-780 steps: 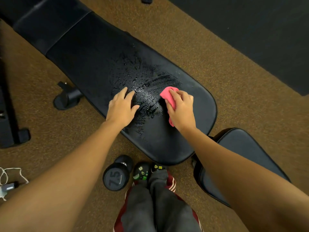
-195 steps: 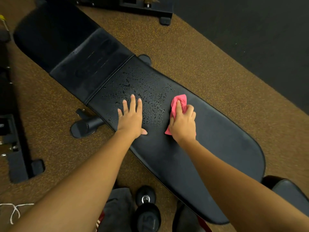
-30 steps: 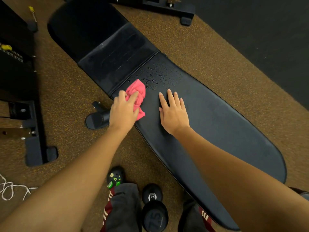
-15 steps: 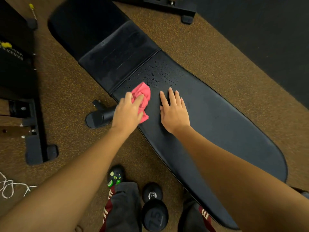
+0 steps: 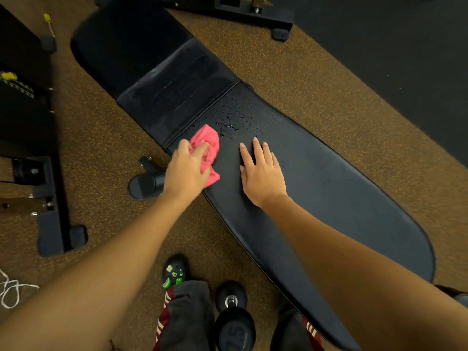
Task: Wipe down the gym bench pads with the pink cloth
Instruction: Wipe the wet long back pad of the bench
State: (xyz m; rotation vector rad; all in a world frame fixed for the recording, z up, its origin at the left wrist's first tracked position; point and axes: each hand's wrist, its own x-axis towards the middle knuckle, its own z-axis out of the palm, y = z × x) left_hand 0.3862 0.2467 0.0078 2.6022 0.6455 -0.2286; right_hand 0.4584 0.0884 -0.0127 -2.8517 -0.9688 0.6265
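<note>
Left hand (image 5: 186, 171) clenched bunched pink cloth (image 5: 207, 148) against long pad (image 5: 329, 188), near seam. Right hand (image 5: 262, 173) lay flat, released, bracing. Droplets (image 5: 238, 120) sat just beyond cloth; we judged firm overlapping strokes toward seam best.

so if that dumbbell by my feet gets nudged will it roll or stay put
The round-headed black dumbbell looks apt to roll, since its heads show no flat sides. Its "75" marking suggests it is heavy, so a light nudge probably won't shift it on the speckled brown floor.
</note>
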